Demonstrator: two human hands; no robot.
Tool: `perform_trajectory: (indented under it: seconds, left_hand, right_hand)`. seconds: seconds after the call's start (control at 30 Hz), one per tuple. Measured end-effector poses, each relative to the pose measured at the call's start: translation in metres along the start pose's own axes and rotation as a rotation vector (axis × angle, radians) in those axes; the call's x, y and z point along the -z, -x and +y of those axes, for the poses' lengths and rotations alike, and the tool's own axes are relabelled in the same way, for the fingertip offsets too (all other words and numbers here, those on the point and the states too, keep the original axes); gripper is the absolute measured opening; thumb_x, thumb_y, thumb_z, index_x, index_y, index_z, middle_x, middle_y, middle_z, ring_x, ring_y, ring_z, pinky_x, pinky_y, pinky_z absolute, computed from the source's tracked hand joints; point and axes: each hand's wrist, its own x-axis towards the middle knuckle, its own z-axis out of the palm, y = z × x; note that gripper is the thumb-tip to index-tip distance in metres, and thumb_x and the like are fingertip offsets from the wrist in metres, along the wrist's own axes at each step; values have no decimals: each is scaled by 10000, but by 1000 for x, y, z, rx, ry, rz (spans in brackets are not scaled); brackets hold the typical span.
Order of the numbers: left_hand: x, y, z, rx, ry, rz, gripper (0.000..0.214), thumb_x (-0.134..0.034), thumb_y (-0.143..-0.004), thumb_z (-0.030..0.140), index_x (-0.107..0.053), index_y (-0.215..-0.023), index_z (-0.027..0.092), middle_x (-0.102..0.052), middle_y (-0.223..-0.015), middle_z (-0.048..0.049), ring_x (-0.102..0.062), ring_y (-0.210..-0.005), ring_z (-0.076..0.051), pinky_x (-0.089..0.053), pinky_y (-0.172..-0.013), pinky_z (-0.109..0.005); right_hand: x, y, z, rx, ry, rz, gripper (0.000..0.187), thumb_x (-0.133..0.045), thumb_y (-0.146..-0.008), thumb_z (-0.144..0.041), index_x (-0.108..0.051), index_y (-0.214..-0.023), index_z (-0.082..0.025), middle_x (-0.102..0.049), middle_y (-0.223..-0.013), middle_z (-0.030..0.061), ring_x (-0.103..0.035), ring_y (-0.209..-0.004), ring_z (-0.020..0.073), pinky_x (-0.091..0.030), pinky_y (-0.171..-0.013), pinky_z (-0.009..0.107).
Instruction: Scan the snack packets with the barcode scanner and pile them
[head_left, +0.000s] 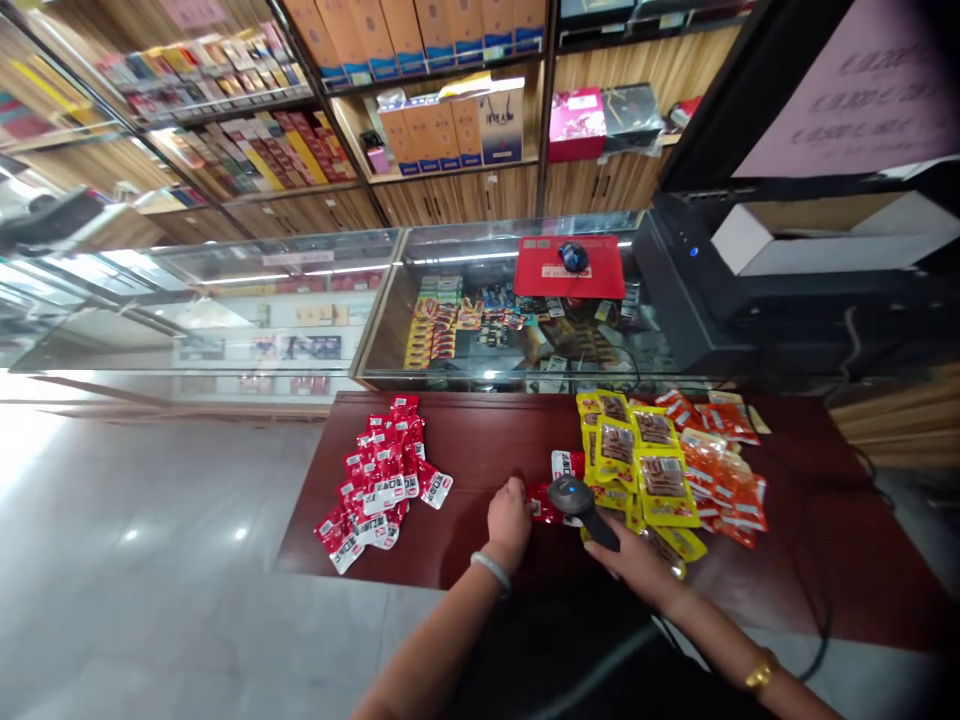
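The single head-worn view looks forward and steeply down from close above a dark red wooden table point(480, 440), taking in both forearms at the bottom edge, a glass display counter point(450, 250) beyond, and wooden wall shelves point(450, 190) farther back.

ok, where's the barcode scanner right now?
Head view, centre of the dark red table: the barcode scanner is in the right hand, over a red packet by the left hand.

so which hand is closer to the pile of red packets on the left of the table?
Left. The left hand rests on the table just right of the red packet pile, touching a single red packet. The right hand sits farther right, holding the barcode scanner.
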Motion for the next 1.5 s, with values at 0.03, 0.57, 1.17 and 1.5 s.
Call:
perform_trajectory:
  seconds: [0.03,0.57,1.17,1.5]
  left_hand:
    - [4,1,-1,32,52,-18,234,-569,-832,167,-532,-1062,190,-652,-892,-73,-611,-836,-212,-415,-788,-307]
    - [16,-38,40,-232,-157,-329,397,-714,-695,152,-660,-1087,127,-670,-1055,-168,-633,-1000,-293,-459,-897,-377]
    - [95,-12,-123,407,793,218,288,-573,-855,398,-504,-678,182,-473,-452,57,-420,-398,-78,-310,-450,-206]
    - [126,13,-172,531,1344,459,302,-637,-833,438,-453,-749,214,-582,-523,29,-618,-487,-143,-497,-520,-245]
  right_hand:
    - [2,-1,-4,4,3,-1,531,-740,-677,-444,-702,-1149,-202,-761,-1091,102,-687,-1020,339,-524,-914,455]
    - [-18,10,-32,-13,58,151,530,-688,-728,-479,-692,-1165,-180,-774,-865,71,-711,-837,303,-563,-735,382]
    - [-120,-46,-84,242,111,-400,616,-699,-750,-432,-608,-1267,-110,-705,-1214,169,-651,-1106,334,-476,-1005,472]
    - [-180,-70,-109,276,131,-561,639,-730,-703,-454,-633,-1227,-102,-729,-1161,173,-671,-1057,355,-494,-965,497]
